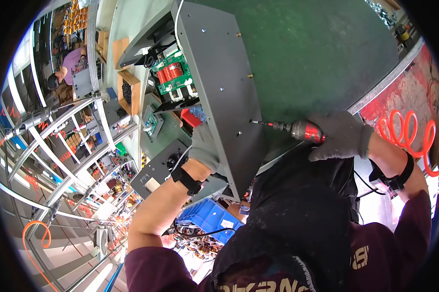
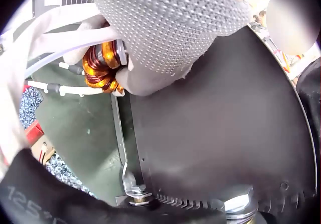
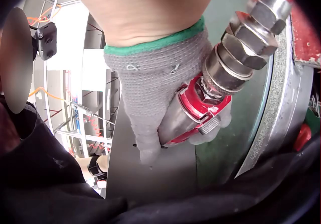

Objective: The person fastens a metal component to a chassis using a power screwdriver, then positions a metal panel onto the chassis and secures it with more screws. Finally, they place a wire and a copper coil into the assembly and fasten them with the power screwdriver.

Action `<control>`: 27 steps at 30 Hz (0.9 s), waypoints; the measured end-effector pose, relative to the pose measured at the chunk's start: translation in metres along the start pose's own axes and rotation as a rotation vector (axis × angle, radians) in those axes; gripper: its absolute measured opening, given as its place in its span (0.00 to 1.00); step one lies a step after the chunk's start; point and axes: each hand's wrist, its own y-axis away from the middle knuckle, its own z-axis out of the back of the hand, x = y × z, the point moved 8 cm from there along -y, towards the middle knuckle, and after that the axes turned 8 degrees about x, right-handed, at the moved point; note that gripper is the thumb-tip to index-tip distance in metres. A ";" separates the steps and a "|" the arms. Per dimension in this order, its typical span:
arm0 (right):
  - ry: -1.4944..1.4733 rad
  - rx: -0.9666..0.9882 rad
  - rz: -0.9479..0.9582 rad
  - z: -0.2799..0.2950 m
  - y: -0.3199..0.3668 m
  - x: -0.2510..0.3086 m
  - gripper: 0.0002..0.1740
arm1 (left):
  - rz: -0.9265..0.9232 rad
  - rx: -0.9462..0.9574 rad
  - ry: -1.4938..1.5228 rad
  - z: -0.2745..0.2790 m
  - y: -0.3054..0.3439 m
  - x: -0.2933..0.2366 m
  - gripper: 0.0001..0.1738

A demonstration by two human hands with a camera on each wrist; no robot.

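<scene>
One broad green table point(image 1: 317, 53) carries a grey metal chassis point(image 1: 219, 97) stood on edge, with its flat side panel turned toward the person. A blue bin point(image 1: 207, 216) sits low beside it, close to the person's body. An orange coiled air hose point(image 1: 405, 127) loops by the right forearm. A green circuit board point(image 1: 173, 73) shows inside the chassis. The right grip point(image 1: 343, 134), gloved, is wrapped round a red pneumatic screwdriver point(image 1: 302, 130), whose bit touches the panel. The left grip point(image 1: 205, 146), also gloved, clasps the chassis's far edge, fingers curled inside just beside a copper coil point(image 2: 103, 66).
</scene>
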 end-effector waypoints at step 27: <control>0.589 -0.294 0.141 0.004 -0.018 0.025 0.26 | -0.007 0.011 -0.100 0.013 -0.008 -0.004 0.10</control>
